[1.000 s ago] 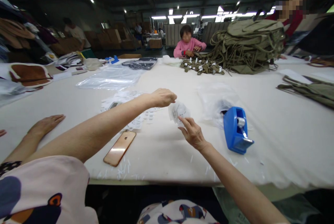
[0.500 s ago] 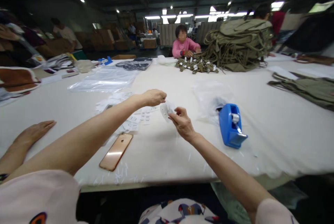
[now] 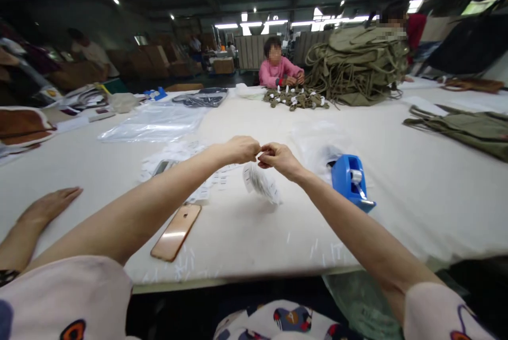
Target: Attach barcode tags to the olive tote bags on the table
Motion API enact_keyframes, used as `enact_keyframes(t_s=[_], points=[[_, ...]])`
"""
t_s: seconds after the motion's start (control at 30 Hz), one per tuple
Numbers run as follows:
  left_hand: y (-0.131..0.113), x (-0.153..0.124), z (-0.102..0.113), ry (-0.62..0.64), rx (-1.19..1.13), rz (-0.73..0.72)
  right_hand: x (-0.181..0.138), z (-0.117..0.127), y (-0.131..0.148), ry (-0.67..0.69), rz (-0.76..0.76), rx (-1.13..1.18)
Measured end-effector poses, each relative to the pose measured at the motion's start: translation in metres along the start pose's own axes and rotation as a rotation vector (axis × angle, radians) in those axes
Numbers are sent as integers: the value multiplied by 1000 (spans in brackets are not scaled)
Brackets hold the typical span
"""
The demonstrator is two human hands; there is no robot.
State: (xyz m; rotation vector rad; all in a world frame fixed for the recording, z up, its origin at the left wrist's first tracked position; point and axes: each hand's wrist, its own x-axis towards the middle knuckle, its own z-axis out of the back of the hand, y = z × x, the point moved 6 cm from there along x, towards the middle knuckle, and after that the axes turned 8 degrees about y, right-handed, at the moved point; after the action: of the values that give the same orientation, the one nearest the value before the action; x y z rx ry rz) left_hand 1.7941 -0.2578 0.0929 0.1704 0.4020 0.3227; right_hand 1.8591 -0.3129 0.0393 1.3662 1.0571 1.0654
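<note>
My left hand [image 3: 243,149] is closed, its fingertips pinched together above a bundle of white labels [image 3: 260,184]. The bundle hangs over the table in a curved, slightly blurred fan. My right hand [image 3: 280,160] meets the left at the fingertips, its thumb and fingers also pinched. What lies between the right fingers is too small to make out. Under and beyond my left forearm, many more white labels [image 3: 204,189] are spread on the tabletop. A gold phone [image 3: 177,232] lies nearer to me, and a blue tape dispenser [image 3: 349,181] stands right of my right hand.
Another person's hand [image 3: 50,205] rests flat at the left. Clear plastic bags [image 3: 154,120] lie farther back. Across the table [image 3: 254,245], a person in pink [image 3: 275,70] handles green straps [image 3: 293,98] beside a tall pile of olive fabric [image 3: 357,65].
My right hand has moved up to meet my left fingertips. The label bundle, earlier at the right fingers, now hangs lower and swings freely beneath both hands.
</note>
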Motion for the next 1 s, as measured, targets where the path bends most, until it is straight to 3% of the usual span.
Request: enact_keyframes(t_s=[0.13, 0.47, 0.57, 0.63, 0.7, 0.77, 0.87, 1.0], points=[[-14, -3, 12, -66, 124, -73, 3, -6, 6, 133, 19, -103], [-48, -24, 36, -168, 272, -306, 12, -3, -8, 152, 65, -72], [-51, -55, 48, -407, 254, -342, 11, -1, 1, 140, 101, -125], [-41, -79, 50, -644, 125, -244, 8, 1, 12, 123, 96, -137], [-19, -91, 36, -820, -143, -53, 3, 0, 23, 128, 77, -159], [5, -81, 3, -840, -516, 73, -2, -4, 28, 163, 54, -192], [13, -30, -54, -624, -1028, -73, -7, -8, 13, 194, 22, -225], [-16, 27, -110, -364, -1391, -326, -10, 0, -36, 85, -30, -303]])
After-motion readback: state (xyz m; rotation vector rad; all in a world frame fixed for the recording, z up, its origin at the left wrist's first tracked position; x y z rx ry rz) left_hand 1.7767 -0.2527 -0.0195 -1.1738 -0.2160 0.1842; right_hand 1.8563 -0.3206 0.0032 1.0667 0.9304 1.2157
